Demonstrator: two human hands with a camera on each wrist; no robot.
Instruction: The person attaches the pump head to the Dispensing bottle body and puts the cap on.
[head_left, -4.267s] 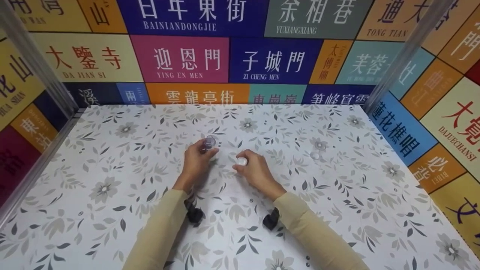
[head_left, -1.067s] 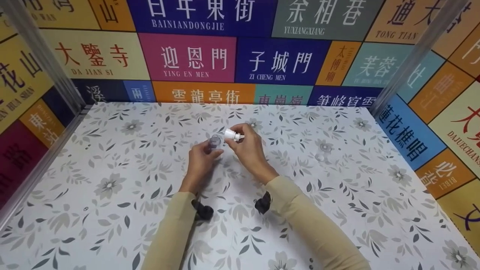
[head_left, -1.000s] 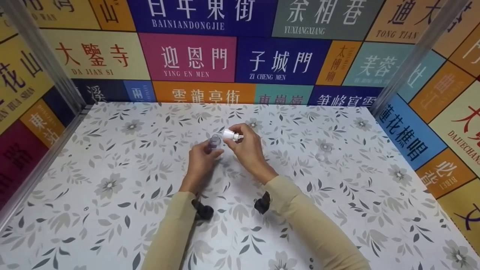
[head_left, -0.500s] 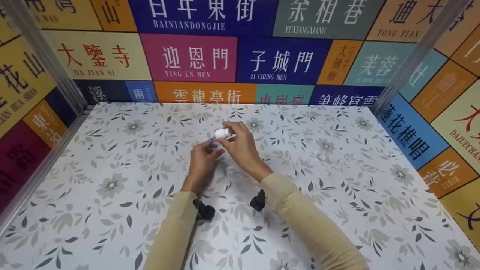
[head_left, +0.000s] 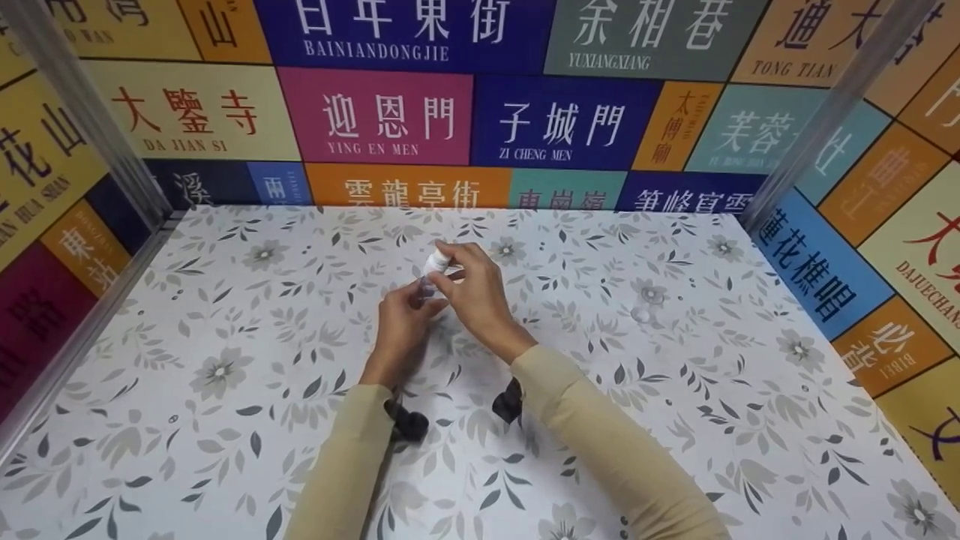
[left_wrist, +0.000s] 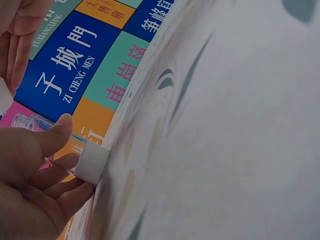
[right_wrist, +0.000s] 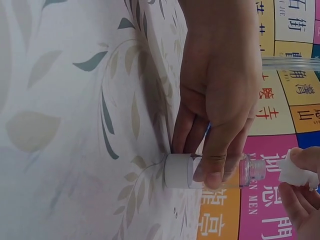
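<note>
My left hand point(head_left: 401, 319) holds a small clear bottle point(right_wrist: 243, 170) with a threaded open neck and a white base point(left_wrist: 93, 162), its thumb and fingers round the body. The bottle stands upright with its base at the tabletop. My right hand point(head_left: 476, 289) pinches a white pump top point(head_left: 436, 262) between thumb and fingers. In the right wrist view the pump top point(right_wrist: 295, 172) is just above the bottle's neck, with a narrow gap between. From the head view, the right hand's fingers cover part of the bottle.
A small clear cap point(head_left: 642, 313) lies on the floral-patterned tabletop point(head_left: 585, 450) to the right of the hands. Panels of coloured signs point(head_left: 375, 116) stand along the back and sides, with clear posts point(head_left: 817, 120) at the corners.
My right hand has turned the white pump top from lying sideways to nearly upright and moved it left, over the bottle. The left hand keeps its grip on the bottle, nearly still.
</note>
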